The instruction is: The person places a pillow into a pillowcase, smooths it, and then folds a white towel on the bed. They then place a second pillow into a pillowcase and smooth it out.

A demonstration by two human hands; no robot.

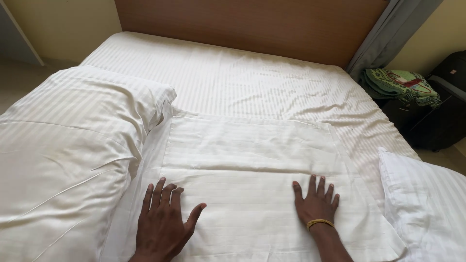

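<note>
Both hands flat, fingers spread, gripping nothing: left hand [162, 225], right hand [315, 201] on empty pillowcase [252, 160]. Striped white bedsheet [242, 77], wooden headboard [252, 24], yellowish wall [63, 22]; possibly suitcase [444, 111] at right.

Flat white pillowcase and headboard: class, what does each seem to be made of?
Pillowcase under both hands: woven fabric, probably cotton, with a faint satin stripe and soft creases. Headboard: wood or wood-look laminate, smooth matte brown; which one cannot be told.
</note>
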